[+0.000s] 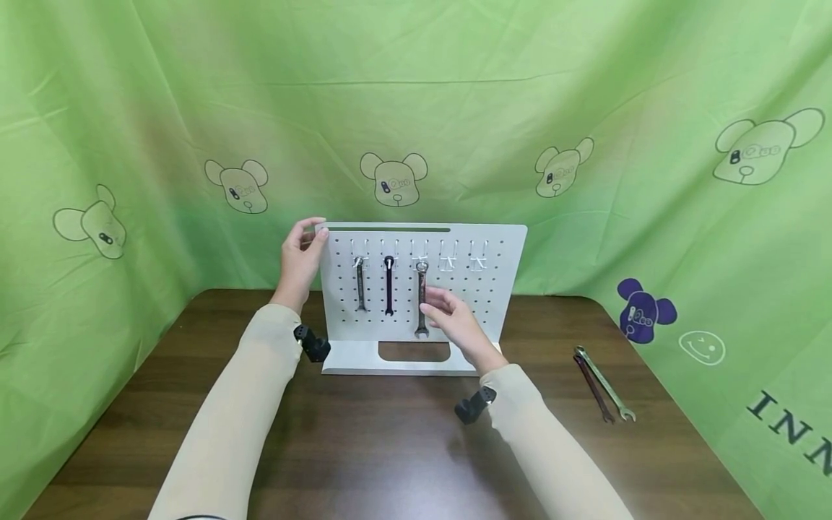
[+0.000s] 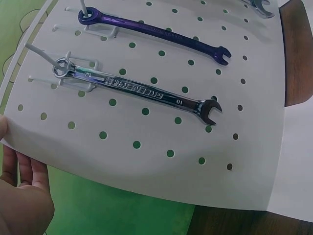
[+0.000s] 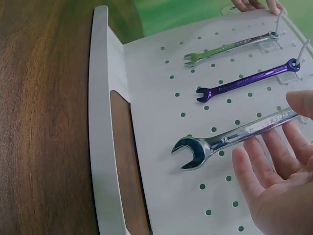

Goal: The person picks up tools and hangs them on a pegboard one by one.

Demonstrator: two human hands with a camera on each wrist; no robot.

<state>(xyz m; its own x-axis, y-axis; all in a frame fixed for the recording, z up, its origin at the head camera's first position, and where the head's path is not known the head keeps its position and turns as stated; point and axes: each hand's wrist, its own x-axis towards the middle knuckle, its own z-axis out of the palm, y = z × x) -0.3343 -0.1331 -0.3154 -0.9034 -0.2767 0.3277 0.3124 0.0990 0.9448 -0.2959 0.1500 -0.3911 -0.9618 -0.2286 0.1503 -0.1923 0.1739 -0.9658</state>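
Observation:
A white pegboard [image 1: 351, 328] stands upright on its base, with a row of wire hooks. My left hand [image 1: 299, 263] grips its top left corner, thumb in front and fingers behind. Between thumb and fingers, my right hand [image 1: 460, 323] pinches the shaft of a large silver combination wrench [image 3: 232, 138]. That wrench's ring end is up at the third hook and its open jaw points down. Left of it hang a purple combination wrench [image 3: 247, 81] and, on the leftmost hook, a smaller silver combination wrench [image 2: 134, 88].
Two more hooks [image 1: 478, 256] project from the board's right part. On the wooden table [image 1: 390, 440], to the right, lie a greenish silver wrench [image 1: 606, 383] and a dark red wrench [image 1: 592, 387] side by side. Green cloth [image 1: 494, 108] hangs behind and around the table.

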